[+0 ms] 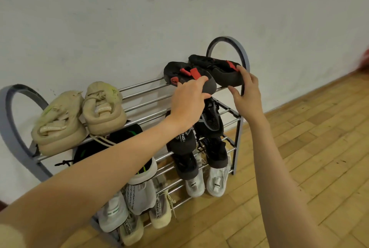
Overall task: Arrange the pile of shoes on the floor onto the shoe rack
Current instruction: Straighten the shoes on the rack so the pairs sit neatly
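Note:
A metal shoe rack [143, 96] with grey arched ends stands against the white wall. On its top shelf at the right lie two black shoes with red tabs. My left hand [187, 102] grips the heel of the left black shoe [175, 72]. My right hand [247, 92] holds the heel of the right black shoe [221, 70], thumb on top, fingers beneath. Both shoes point their toes at the wall. Two beige shoes [79, 120] sit at the left of the same shelf.
Lower shelves carry black shoes [209, 128], a black-and-green pair [119, 140] and white shoes [205, 184], plus cream ones at the bottom left. Wooden floor [299, 158] spreads to the right. A red blur [365, 60] shows at the right edge.

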`<action>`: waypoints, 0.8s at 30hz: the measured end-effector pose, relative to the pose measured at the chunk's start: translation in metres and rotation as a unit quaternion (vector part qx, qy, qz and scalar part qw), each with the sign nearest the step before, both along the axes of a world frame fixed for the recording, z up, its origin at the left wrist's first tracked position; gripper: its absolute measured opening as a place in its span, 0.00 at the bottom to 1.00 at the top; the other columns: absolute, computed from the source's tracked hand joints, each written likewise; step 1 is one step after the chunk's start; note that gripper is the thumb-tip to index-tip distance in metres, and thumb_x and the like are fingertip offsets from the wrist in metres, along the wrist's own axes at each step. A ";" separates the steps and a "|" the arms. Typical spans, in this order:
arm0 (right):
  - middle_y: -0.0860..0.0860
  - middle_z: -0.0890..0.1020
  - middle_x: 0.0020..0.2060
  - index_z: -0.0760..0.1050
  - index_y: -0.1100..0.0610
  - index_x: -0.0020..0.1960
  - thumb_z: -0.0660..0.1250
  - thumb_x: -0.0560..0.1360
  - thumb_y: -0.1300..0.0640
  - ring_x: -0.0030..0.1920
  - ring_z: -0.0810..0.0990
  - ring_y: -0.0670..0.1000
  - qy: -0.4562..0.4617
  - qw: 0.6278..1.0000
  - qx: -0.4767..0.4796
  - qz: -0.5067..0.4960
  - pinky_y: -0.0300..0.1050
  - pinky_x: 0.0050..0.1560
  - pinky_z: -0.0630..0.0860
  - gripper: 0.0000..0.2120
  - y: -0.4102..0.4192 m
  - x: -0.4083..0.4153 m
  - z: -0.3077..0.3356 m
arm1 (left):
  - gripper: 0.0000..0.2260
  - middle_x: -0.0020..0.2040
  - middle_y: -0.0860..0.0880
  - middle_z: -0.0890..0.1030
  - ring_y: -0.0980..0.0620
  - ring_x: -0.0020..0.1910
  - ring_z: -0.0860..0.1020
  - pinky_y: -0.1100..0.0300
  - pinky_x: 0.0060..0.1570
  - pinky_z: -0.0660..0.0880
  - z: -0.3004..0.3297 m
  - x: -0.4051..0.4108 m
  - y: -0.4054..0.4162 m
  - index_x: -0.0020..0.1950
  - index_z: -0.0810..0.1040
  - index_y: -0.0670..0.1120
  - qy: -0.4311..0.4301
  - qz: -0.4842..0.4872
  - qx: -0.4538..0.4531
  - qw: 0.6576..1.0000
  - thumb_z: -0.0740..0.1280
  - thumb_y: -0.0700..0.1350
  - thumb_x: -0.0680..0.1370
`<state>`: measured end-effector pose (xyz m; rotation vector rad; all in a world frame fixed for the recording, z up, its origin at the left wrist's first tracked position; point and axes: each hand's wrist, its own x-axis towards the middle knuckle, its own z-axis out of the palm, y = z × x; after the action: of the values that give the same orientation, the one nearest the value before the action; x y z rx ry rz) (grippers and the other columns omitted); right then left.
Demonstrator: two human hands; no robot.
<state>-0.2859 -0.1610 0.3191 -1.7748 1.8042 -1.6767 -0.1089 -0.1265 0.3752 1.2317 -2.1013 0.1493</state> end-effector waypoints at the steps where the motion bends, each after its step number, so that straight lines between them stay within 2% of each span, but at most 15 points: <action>1: 0.54 0.66 0.68 0.60 0.44 0.73 0.65 0.77 0.56 0.66 0.72 0.55 0.002 1.000 -0.003 0.002 0.60 0.68 0.68 0.28 0.000 -0.001 0.000 | 0.20 0.54 0.46 0.83 0.45 0.52 0.80 0.50 0.57 0.73 -0.002 -0.006 -0.003 0.69 0.72 0.46 -0.005 0.004 -0.010 1.000 0.67 0.45 0.78; 6: 0.54 0.68 0.68 0.60 0.43 0.73 0.65 0.78 0.56 0.66 0.72 0.55 0.009 1.000 -0.002 0.004 0.60 0.67 0.69 0.27 0.000 -0.005 0.000 | 0.20 0.53 0.47 0.83 0.45 0.52 0.80 0.49 0.59 0.72 -0.009 -0.025 -0.013 0.70 0.71 0.46 -0.014 0.025 -0.034 0.999 0.67 0.44 0.78; 9: 0.54 0.68 0.68 0.60 0.42 0.73 0.64 0.78 0.57 0.66 0.71 0.54 -0.001 1.000 -0.005 0.016 0.60 0.68 0.68 0.28 0.002 -0.006 0.000 | 0.20 0.54 0.47 0.83 0.43 0.52 0.80 0.49 0.59 0.71 -0.013 -0.027 -0.015 0.70 0.71 0.47 -0.002 0.035 -0.037 0.999 0.67 0.46 0.78; 12: 0.55 0.67 0.69 0.59 0.45 0.75 0.64 0.78 0.59 0.68 0.70 0.54 -0.019 0.999 -0.009 0.033 0.54 0.70 0.67 0.29 0.004 -0.003 0.002 | 0.22 0.61 0.47 0.80 0.44 0.57 0.78 0.47 0.65 0.69 -0.015 -0.025 -0.016 0.71 0.70 0.47 0.007 0.029 -0.021 0.999 0.67 0.49 0.78; 15: 0.57 0.65 0.70 0.55 0.52 0.77 0.63 0.76 0.62 0.69 0.67 0.54 -0.017 0.999 -0.035 -0.001 0.46 0.68 0.65 0.32 0.009 0.006 -0.009 | 0.27 0.70 0.45 0.71 0.44 0.66 0.72 0.49 0.64 0.72 -0.026 -0.020 -0.010 0.74 0.65 0.47 0.038 0.040 -0.024 0.998 0.67 0.50 0.77; 17: 0.58 0.66 0.67 0.56 0.57 0.76 0.63 0.75 0.62 0.67 0.68 0.54 -0.023 0.997 -0.055 -0.038 0.45 0.66 0.68 0.31 0.014 0.016 -0.030 | 0.23 0.67 0.43 0.71 0.46 0.63 0.73 0.53 0.59 0.74 -0.040 -0.014 0.003 0.71 0.68 0.45 0.068 0.044 -0.071 0.994 0.67 0.47 0.77; 19: 0.58 0.68 0.63 0.62 0.61 0.70 0.62 0.75 0.62 0.61 0.72 0.54 -0.041 0.996 -0.062 -0.052 0.49 0.62 0.73 0.24 0.022 0.026 -0.051 | 0.16 0.59 0.45 0.74 0.49 0.55 0.74 0.55 0.51 0.75 -0.053 -0.006 0.020 0.63 0.74 0.43 0.067 0.026 -0.109 0.991 0.66 0.45 0.75; 21: 0.58 0.70 0.59 0.67 0.63 0.64 0.62 0.75 0.61 0.57 0.73 0.53 -0.032 0.997 -0.047 -0.056 0.50 0.57 0.75 0.18 0.024 0.038 -0.075 | 0.11 0.55 0.46 0.74 0.51 0.50 0.74 0.55 0.48 0.75 -0.070 -0.001 0.028 0.57 0.76 0.44 0.044 0.025 -0.081 0.995 0.66 0.45 0.75; 24: 0.58 0.72 0.58 0.70 0.63 0.62 0.62 0.76 0.60 0.58 0.71 0.52 0.029 0.998 -0.024 -0.042 0.43 0.60 0.70 0.15 0.025 0.054 -0.105 | 0.13 0.57 0.48 0.73 0.52 0.54 0.73 0.55 0.55 0.74 -0.090 0.004 0.021 0.58 0.76 0.46 0.053 0.072 0.001 0.996 0.67 0.45 0.74</action>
<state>-0.2319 -0.1363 0.2145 -1.8099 1.9041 -1.7308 -0.1048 -0.1059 0.2855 1.3629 -1.9224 0.1433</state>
